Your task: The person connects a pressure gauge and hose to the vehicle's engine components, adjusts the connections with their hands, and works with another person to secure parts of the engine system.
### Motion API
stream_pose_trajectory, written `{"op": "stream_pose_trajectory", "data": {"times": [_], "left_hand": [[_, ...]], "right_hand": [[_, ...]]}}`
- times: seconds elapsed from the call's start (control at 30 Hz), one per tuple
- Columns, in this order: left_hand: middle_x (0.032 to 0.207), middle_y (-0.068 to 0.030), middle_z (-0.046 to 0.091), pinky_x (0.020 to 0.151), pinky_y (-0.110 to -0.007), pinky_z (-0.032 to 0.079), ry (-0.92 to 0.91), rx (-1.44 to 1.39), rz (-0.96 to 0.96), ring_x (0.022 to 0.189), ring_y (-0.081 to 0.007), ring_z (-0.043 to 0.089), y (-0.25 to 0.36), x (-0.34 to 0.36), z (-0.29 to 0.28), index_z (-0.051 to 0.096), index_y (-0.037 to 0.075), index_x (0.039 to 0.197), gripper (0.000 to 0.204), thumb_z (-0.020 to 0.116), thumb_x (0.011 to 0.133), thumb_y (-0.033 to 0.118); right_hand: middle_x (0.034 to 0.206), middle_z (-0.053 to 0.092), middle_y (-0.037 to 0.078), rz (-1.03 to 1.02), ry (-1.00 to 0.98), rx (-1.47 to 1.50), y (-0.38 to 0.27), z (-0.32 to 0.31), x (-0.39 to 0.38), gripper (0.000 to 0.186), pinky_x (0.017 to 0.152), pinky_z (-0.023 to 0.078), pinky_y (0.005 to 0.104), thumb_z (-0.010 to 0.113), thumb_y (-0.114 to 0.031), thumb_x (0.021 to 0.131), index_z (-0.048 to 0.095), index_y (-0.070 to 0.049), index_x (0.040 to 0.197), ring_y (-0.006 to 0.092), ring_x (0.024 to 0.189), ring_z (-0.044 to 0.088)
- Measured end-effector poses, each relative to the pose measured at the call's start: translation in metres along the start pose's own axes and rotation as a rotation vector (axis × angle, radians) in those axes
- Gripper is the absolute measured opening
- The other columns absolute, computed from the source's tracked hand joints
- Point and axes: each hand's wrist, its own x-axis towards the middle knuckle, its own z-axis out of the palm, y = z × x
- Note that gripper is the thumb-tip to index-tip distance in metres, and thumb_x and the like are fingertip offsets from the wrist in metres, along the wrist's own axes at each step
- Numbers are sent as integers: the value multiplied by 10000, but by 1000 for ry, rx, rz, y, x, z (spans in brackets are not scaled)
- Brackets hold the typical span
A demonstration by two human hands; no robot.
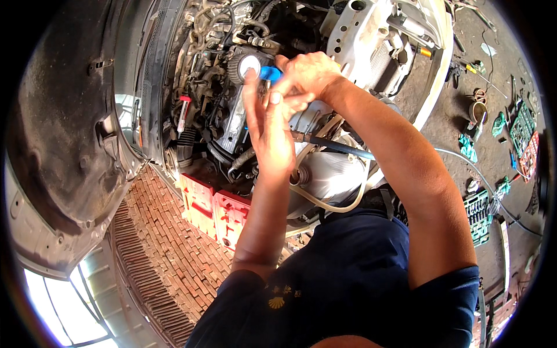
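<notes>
A round white-faced gauge with a blue fitting is over the engine. My left hand reaches up just below the gauge, its fingers long and apart, slightly blurred, one fingertip over the dial's lower edge. My right hand is closed beside the blue fitting, fingers bent; what it grips is hidden. A syringe-like tube with a red top stands among the engine parts to the left. A dark hose runs below my hands.
The raised hood fills the left. Red boxy parts are at the engine's lower edge. On the floor at right lie open green tool cases, a red case, a metal cup, teal rags, cables and loose tools.
</notes>
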Motion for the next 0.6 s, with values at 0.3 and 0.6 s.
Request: {"op": "stream_pose_trajectory", "data": {"times": [0.3,0.6], "left_hand": [[1128,-185,724,936,-396,556,-13,384,464,1007,-247,702,21,3,-13,652,-82,1200,332,498,1090,192],[992,-245,758,967,-426,536,-246,427,152,961,-311,732,36,138,-50,720,-64,948,626,369,1126,423]], "right_hand": [[1011,781,127,-18,-14,-4,3,3,-1,465,810,627,473,753,-334,904,602,-113,1284,337,981,767],[960,766,177,-8,7,59,0,-2,-3,553,819,612,499,811,-324,863,555,-83,1290,381,934,754]]}}
